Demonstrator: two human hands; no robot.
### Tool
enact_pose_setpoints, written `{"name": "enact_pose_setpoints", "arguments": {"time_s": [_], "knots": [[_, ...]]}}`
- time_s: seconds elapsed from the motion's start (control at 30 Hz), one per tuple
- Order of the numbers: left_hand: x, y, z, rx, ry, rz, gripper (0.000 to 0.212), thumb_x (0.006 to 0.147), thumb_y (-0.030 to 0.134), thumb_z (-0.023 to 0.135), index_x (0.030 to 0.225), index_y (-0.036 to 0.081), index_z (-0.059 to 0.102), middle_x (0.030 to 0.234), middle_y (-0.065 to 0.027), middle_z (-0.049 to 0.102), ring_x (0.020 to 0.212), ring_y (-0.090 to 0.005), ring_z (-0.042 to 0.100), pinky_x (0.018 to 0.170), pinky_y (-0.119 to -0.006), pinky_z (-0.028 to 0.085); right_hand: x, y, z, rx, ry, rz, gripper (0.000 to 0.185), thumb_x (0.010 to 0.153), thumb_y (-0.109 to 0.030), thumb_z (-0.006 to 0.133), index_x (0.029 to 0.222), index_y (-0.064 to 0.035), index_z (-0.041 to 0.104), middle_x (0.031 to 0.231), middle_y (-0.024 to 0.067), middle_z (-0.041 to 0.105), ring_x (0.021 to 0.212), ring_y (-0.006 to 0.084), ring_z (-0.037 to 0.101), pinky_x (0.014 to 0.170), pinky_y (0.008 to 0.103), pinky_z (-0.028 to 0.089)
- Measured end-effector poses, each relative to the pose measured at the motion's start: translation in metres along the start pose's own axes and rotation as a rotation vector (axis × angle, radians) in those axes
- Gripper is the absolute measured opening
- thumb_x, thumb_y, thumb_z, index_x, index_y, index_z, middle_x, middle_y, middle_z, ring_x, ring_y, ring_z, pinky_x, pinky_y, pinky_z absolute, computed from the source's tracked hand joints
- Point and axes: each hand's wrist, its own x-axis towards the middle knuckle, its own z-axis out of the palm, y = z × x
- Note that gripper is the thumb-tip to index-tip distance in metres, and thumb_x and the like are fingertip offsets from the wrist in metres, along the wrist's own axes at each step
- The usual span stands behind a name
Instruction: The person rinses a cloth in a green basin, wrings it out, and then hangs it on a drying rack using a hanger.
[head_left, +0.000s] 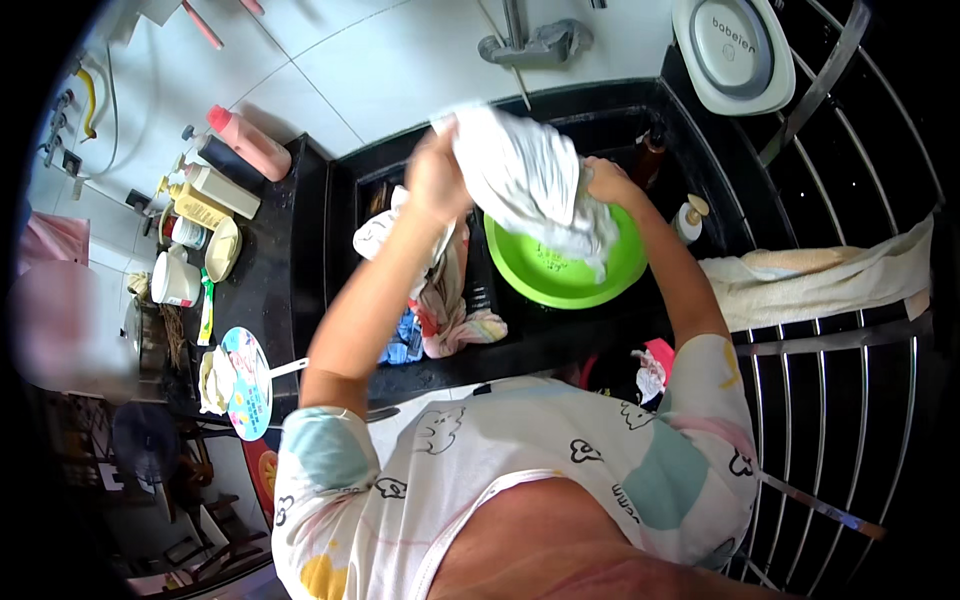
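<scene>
A white wet cloth or garment (517, 169), blurred by motion, is stretched between my two hands above a bright green plastic basin (555, 289). My left hand (437, 176) grips its upper left end. At its right side my right hand (609, 180) holds the bunched edge, and part of the cloth hangs down into the basin. The basin stands in a black sink (679, 300). Left of it lies a heap of twisted laundry (450, 300), with white, patterned and blue pieces. My left forearm passes over that heap and hides part of it.
A mixer tap (532, 51) is on the tiled wall. Bottles, including a pink one (251, 142), line the left counter (259, 247) beside a round hand fan (247, 382). A pump bottle (690, 219) stands right of the basin. Metal bars (817, 390) with a draped towel (817, 289) run along the right.
</scene>
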Motion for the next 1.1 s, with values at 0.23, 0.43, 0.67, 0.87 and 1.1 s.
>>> {"name": "enact_pose_setpoints", "arguments": {"time_s": [0.23, 0.43, 0.67, 0.87, 1.1], "knots": [[-0.032, -0.170, -0.084, 0.149, 0.490, -0.495, 0.030, 0.087, 0.022, 0.046, 0.109, 0.003, 0.051, 0.102, -0.0077, 0.059, 0.091, -0.0205, 0.058, 0.081, -0.036, 0.047, 0.065, -0.086, -0.062, 1.276, 0.037, 0.028, 0.070, 0.086, -0.051, 0.041, 0.124, 0.0070, 0.030, 0.101, 0.0197, 0.059, 0.081, 0.0250, 0.061, 0.062, 0.0331, 0.050], [-0.048, -0.143, -0.083, 0.321, 0.537, -0.392, 0.019, 0.082, 0.015, 0.056, 0.097, 0.003, 0.057, 0.083, -0.0050, 0.062, 0.070, -0.0147, 0.059, 0.063, -0.028, 0.048, 0.135, -0.128, -0.079, 1.512, 0.454, 0.055, 0.045, 0.088, -0.039, 0.040, 0.091, 0.0054, 0.045, 0.064, 0.0190, 0.059, 0.044, 0.0235, 0.056, 0.038, 0.0318, 0.045], [-0.067, -0.078, -0.095, 0.243, 0.606, -0.154, 0.018, 0.083, 0.012, 0.055, 0.095, -0.002, 0.055, 0.086, -0.0080, 0.062, 0.074, -0.0159, 0.060, 0.067, -0.028, 0.049, 0.133, -0.093, -0.090, 1.269, 0.805, 0.099, 0.042, 0.089, -0.031, 0.039, 0.074, 0.0061, 0.051, 0.052, 0.0138, 0.052, 0.039, 0.0224, 0.052, 0.034, 0.0312, 0.043], [-0.060, -0.095, -0.068, 0.238, 0.557, -0.224, 0.024, 0.081, 0.009, 0.056, 0.101, -0.003, 0.052, 0.094, -0.0108, 0.059, 0.083, -0.0180, 0.059, 0.072, -0.029, 0.048, 0.144, -0.125, -0.105, 1.072, 0.721, 0.057, 0.043, 0.087, -0.033, 0.041, 0.077, 0.0069, 0.054, 0.058, 0.0158, 0.058, 0.045, 0.0218, 0.058, 0.043, 0.0326, 0.047], [-0.036, -0.072, -0.062, 0.351, 0.543, -0.192, 0.023, 0.082, 0.011, 0.054, 0.098, -0.005, 0.055, 0.085, -0.0080, 0.061, 0.077, -0.0150, 0.059, 0.070, -0.027, 0.048, 0.081, -0.028, 0.048, 0.536, 0.019, -0.096, 0.042, 0.081, -0.037, 0.054, 0.093, 0.0025, 0.059, 0.080, 0.0164, 0.063, 0.078, 0.0241, 0.059, 0.071, 0.0344, 0.044]]}}
